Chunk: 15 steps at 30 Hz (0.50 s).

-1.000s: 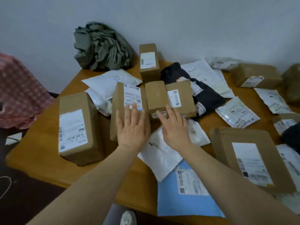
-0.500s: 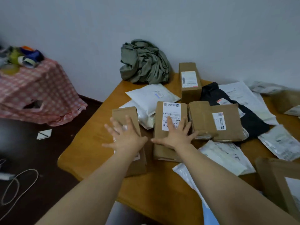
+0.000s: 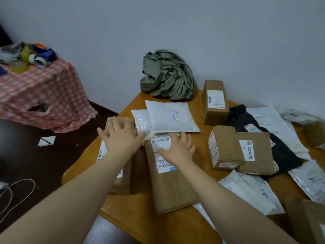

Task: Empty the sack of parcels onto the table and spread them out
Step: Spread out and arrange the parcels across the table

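The crumpled grey-green sack [image 3: 167, 74] lies against the wall at the far corner of the wooden table [image 3: 175, 229]. Parcels cover the table. My left hand [image 3: 121, 136] rests flat, fingers spread, on a brown box [image 3: 121, 182] at the table's left edge. My right hand [image 3: 177, 148] lies flat on the label of a long brown box [image 3: 170, 189] beside it. Beyond my hands lie two white mailers [image 3: 168, 117]. Another brown box [image 3: 215, 103] stands farther back, and two more [image 3: 225, 148] sit to the right on a black bag [image 3: 281, 152].
White and clear mailers [image 3: 253, 191] spread over the table's right side. Left of the table, a stand with a red checked cloth [image 3: 40, 95] carries tape rolls. A cable [image 3: 17, 196] and a paper scrap [image 3: 46, 140] lie on the dark floor.
The view has swung left. My left hand moved from the middle box onto the leftmost box, and my right hand onto the long box; both boxes have slid toward the table's left edge.
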Tool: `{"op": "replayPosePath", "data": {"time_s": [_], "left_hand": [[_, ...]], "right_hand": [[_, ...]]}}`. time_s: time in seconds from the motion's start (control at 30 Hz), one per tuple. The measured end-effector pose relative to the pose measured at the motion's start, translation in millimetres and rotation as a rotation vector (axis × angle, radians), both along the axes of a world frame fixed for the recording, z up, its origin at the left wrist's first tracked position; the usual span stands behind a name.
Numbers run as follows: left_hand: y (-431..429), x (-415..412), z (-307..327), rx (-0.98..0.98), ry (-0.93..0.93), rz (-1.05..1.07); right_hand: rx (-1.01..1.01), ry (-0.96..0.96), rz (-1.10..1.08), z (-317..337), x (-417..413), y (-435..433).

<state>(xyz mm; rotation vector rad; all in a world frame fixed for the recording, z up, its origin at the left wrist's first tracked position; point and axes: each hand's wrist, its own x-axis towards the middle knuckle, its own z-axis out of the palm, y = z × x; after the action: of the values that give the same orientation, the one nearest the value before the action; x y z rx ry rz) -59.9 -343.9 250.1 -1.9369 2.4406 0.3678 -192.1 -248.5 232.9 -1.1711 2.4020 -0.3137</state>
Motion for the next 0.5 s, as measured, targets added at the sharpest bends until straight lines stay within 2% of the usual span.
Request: {"op": "replayPosePath", "data": {"time_s": [0.1,0.17,0.27,0.4,0.5], "left_hand": [[-15.9,-22.5,5.4,-0.064,-0.041,-0.091],[-26.7,-35.6,8.9,-0.060,-0.058,-0.135],[-43.4,-53.8,11.0,0.055,0.048,-0.110],[-75.4,-79.0,7.4,0.136,0.075,-0.044],[-93.2,-98.6,5.7,0.185,0.019,-0.024]], "right_hand": [[-0.106,0.106,0.065,3.5,-55.6,-38.1],[-0.005,0.216,0.194,-7.4,-89.2,-60.6],[0.141,0.335,0.352,-35.8,-119.2,-84.3],[0.148,0.345,0.480,-67.2,-129.5,-106.4],[0.039,0.351,0.489,-74.5,-136.4,-111.8]]}}
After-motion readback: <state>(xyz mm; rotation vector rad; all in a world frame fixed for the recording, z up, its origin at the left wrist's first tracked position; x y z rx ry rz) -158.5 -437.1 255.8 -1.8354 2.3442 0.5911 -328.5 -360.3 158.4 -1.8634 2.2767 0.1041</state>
